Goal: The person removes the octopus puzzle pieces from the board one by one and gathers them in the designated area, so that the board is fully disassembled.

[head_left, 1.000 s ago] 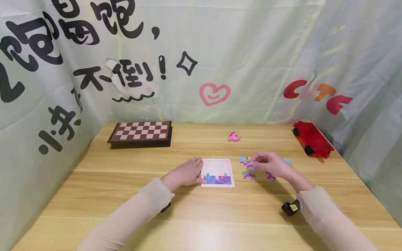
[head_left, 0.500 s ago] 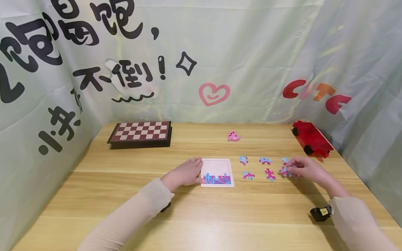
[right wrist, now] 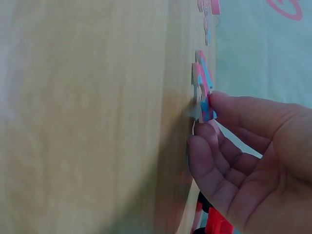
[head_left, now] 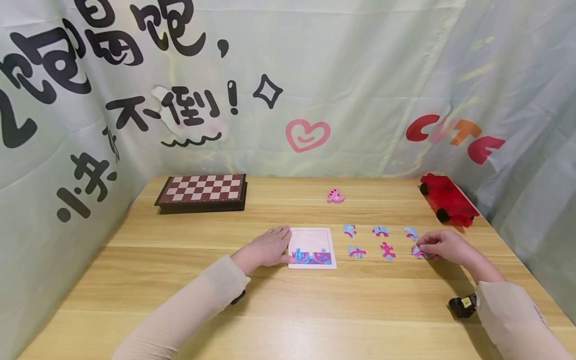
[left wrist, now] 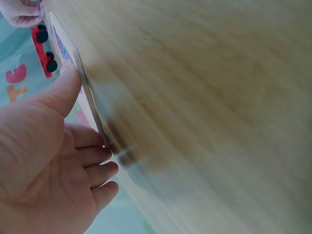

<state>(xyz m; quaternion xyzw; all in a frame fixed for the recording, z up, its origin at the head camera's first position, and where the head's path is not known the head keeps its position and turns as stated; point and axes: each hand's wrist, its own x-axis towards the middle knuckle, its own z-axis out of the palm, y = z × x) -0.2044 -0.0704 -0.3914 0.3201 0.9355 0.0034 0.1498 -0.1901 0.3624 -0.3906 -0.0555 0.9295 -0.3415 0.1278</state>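
Note:
A white puzzle tray (head_left: 310,240) lies on the table with joined pink, blue and purple pieces (head_left: 312,258) along its near side. My left hand (head_left: 269,246) rests at the tray's left edge, thumb on the border and fingers extended by the far corner. To the right, my right hand (head_left: 445,248) pinches a pink and blue puzzle piece (right wrist: 204,90) between thumb and fingers, low at the tabletop. Loose pieces lie in two rows between tray and right hand, among them a pink piece (head_left: 387,251) and a blue one (head_left: 411,232).
A folding checkerboard box (head_left: 202,192) stands at the back left. A small pink palette-shaped thing (head_left: 335,195) lies at the back middle. A red toy car (head_left: 448,200) sits near the right edge. Printed cloth (head_left: 360,90) hangs behind the wooden table (head_left: 297,315).
My right hand has moved right, from the pieces nearest the tray to the far right end of the rows, and has slipped slightly further right and down. The left hand stays at the tray.

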